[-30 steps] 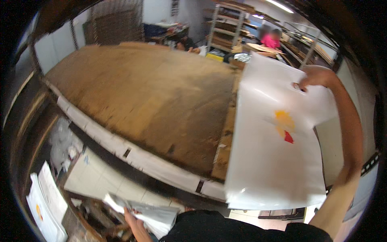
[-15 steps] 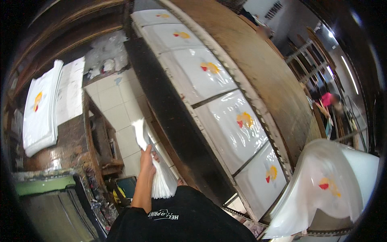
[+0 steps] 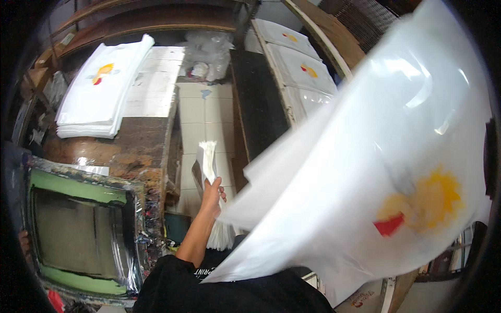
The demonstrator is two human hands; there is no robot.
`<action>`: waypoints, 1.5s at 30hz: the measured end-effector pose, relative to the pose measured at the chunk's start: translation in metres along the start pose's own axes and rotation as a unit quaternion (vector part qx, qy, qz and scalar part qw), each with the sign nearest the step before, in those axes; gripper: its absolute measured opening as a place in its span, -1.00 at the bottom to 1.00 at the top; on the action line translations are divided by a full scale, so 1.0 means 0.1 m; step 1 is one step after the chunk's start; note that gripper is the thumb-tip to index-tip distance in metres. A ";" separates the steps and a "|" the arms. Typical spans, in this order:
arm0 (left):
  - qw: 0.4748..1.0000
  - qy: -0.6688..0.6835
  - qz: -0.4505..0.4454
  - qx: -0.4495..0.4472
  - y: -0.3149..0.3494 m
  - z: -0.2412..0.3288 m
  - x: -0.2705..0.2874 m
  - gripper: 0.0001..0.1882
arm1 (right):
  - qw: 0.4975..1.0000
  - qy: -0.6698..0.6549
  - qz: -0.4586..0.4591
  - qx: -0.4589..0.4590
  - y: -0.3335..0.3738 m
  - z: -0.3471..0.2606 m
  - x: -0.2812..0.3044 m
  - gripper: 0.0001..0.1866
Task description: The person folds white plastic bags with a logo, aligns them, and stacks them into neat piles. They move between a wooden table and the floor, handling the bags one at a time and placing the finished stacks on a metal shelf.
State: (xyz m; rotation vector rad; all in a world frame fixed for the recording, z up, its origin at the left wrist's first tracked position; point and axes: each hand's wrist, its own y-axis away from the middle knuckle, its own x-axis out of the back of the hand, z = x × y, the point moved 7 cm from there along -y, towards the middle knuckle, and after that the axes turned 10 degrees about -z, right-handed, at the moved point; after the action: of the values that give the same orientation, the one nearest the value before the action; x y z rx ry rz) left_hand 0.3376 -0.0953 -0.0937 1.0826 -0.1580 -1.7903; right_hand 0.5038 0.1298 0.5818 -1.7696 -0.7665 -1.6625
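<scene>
My left hand (image 3: 211, 197) is closed around a thick bundle of thin white plastic sheets (image 3: 207, 156), which hangs folded in front of my body, its fanned edges below the wrist. A large, glossy, translucent white plastic sheet (image 3: 323, 208) with a yellow and red print sweeps through the air across the right side, its lower left corner over my shirt. It is blurred by motion. My right hand does not show; the sheet covers the area on that side. The sheet's near edge passes close to my left hand and the bundle.
A stack of printed white sheets (image 3: 96, 88) lies on the wooden table (image 3: 141, 138) at left. Nearer stands a green-edged printing screen (image 3: 78, 182). Another person's hand (image 3: 24, 242) shows at the left rim. More printed sheets (image 3: 305, 65) lie along a rack beside a dark board (image 3: 258, 99).
The plastic sheet at the lower right has swung up and leftward, covering much of the rack. My view has turned left. My left hand still grips the bundle.
</scene>
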 end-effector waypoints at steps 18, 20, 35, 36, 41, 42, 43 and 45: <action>0.997 0.054 0.054 -0.008 -0.58 0.76 0.10 -0.52 | 0.977 -0.085 -0.061 0.185 -2.84 -1.67 -1.45 -0.68; 0.996 0.062 0.066 -0.005 -0.76 0.81 0.01 -0.54 | 0.962 -0.130 -0.125 0.207 -3.16 -1.83 -1.72 -0.68; 0.992 0.077 0.060 -0.079 -2.27 1.89 -1.18 -0.50 | 0.850 -0.221 -0.400 0.263 -4.22 -2.86 -5.17 -0.61; 0.992 0.089 0.040 -0.074 -2.38 1.94 -1.26 -0.43 | 0.838 -0.235 -0.414 0.265 -4.17 -2.89 -5.36 -0.59; 0.981 0.128 -0.038 -0.139 -2.91 2.36 -1.59 -0.25 | 0.847 -0.196 -0.403 0.285 -4.30 -2.94 -5.70 -0.54; 0.987 0.097 -0.029 -0.127 -2.95 2.45 -1.67 -0.18 | 0.853 -0.194 -0.391 0.284 -4.38 -2.96 -5.66 -0.54; 0.989 0.085 -0.017 -0.123 -3.09 2.49 -1.67 -0.18 | 0.841 -0.181 -0.407 0.306 -4.46 -3.02 -5.71 -0.53; 0.992 0.063 0.004 -0.113 -3.40 2.55 -1.63 -0.19 | 0.816 -0.153 -0.437 0.347 -4.61 -3.15 -5.79 -0.53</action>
State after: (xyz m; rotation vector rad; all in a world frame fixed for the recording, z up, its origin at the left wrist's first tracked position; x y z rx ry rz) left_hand -0.0614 0.1138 -0.0300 1.0253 0.1142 -1.6824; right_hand -0.0816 0.1893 0.0331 -1.1760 -2.2551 -1.2503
